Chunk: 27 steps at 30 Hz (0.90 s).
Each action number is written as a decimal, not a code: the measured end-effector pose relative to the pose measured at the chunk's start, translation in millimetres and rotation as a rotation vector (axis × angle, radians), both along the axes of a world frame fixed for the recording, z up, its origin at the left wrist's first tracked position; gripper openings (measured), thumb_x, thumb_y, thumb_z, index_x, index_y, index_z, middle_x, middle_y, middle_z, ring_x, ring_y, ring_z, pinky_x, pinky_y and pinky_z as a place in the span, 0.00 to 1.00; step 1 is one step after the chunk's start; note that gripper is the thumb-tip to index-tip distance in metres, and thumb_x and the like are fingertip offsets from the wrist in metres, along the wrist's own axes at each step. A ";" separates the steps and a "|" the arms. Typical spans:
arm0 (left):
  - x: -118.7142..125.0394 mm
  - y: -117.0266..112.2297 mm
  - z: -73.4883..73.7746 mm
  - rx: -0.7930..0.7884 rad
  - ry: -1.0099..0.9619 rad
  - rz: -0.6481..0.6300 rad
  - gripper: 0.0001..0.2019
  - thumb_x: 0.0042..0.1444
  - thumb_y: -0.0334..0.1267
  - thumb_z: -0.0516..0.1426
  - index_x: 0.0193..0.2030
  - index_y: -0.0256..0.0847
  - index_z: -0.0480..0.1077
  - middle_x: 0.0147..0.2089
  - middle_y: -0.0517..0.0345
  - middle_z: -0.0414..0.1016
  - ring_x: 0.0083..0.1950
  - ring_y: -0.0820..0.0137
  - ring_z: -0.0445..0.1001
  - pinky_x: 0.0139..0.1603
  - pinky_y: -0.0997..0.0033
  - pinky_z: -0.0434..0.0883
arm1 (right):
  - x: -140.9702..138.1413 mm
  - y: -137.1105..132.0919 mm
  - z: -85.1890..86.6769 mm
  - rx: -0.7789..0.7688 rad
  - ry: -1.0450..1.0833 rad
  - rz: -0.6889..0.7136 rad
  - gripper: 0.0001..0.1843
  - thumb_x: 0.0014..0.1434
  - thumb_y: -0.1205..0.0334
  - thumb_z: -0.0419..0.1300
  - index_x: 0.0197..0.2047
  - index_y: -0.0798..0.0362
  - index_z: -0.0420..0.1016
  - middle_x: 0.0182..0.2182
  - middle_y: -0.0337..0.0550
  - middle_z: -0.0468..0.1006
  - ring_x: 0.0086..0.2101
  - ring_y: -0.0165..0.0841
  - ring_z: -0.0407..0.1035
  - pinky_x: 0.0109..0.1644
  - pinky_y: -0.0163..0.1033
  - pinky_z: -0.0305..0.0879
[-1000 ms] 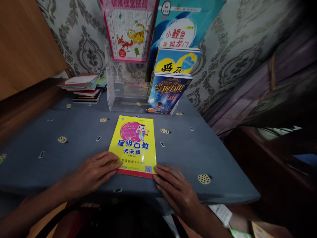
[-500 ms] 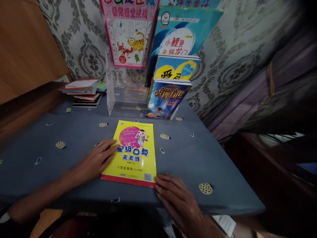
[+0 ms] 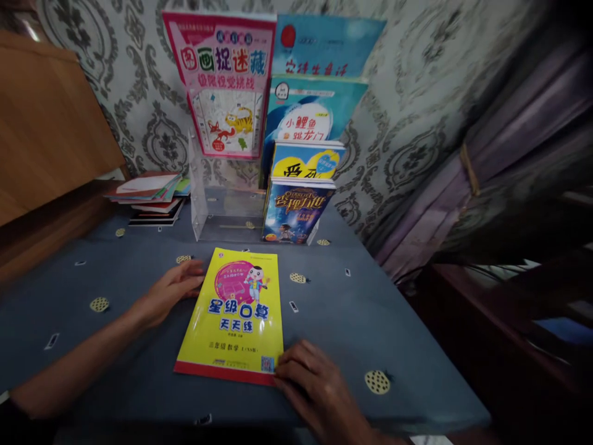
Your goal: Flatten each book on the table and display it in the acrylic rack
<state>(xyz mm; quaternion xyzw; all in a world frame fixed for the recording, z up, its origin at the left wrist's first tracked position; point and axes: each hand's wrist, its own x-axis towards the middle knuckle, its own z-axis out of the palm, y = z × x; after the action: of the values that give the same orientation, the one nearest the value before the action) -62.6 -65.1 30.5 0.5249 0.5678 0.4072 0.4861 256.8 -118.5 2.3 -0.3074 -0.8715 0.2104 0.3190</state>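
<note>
A yellow workbook [image 3: 236, 315] lies flat on the grey-blue tablecloth [image 3: 347, 315], its cover up. My left hand [image 3: 169, 293] rests at the book's upper left edge, fingers stretched toward the top corner and touching it. My right hand [image 3: 310, 386] lies flat on the cloth at the book's lower right corner, fingertips against that corner. Neither hand lifts the book.
A clear acrylic rack [image 3: 208, 204] at the back holds upright picture books, a pink one [image 3: 222, 80] and blue ones [image 3: 299, 204]. A stack of books [image 3: 151, 198] lies back left. Wooden panel to the left, curtain and dark furniture to the right.
My left hand has slid up the book's left edge from the bottom corner to near the top corner. The right hand stays at the lower right corner. The view has tilted upward.
</note>
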 end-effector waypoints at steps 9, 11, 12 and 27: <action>38.4 -10.2 17.9 -0.429 -0.505 -0.074 0.33 0.51 0.44 0.67 0.63 0.42 0.65 0.45 0.47 0.83 0.44 0.53 0.82 0.44 0.57 0.78 | 4.1 7.1 -7.3 -0.199 0.034 -0.096 0.09 0.57 0.73 0.62 0.37 0.49 0.72 0.36 0.40 0.76 0.37 0.32 0.73 0.39 0.34 0.73; 39.0 -11.6 17.0 -0.411 -0.559 -0.059 0.34 0.50 0.44 0.68 0.64 0.44 0.65 0.46 0.47 0.83 0.44 0.52 0.82 0.44 0.56 0.79 | 5.2 9.3 -13.5 -0.224 0.079 -0.201 0.18 0.52 0.74 0.62 0.45 0.49 0.70 0.39 0.41 0.75 0.35 0.33 0.73 0.38 0.36 0.75; 39.2 -12.6 16.9 -0.397 -0.580 -0.057 0.34 0.50 0.44 0.68 0.64 0.45 0.65 0.46 0.47 0.82 0.45 0.52 0.82 0.44 0.55 0.79 | 6.1 10.5 -17.6 -0.235 0.106 -0.246 0.25 0.51 0.74 0.63 0.52 0.49 0.68 0.41 0.43 0.75 0.33 0.33 0.73 0.36 0.37 0.76; 26.8 -11.4 34.2 -0.300 -0.545 -0.052 0.34 0.48 0.41 0.70 0.63 0.51 0.68 0.50 0.52 0.81 0.48 0.51 0.81 0.49 0.55 0.77 | -6.7 38.6 -3.8 -1.305 0.584 0.174 0.27 0.50 0.48 0.67 0.50 0.54 0.75 0.35 0.47 0.81 0.21 0.26 0.70 0.21 0.29 0.63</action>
<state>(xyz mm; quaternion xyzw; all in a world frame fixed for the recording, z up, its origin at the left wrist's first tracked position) -35.7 -76.5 64.8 0.3330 0.4567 0.4322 0.7027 250.0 -79.9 -1.5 -0.2962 -0.4687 0.7864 0.2723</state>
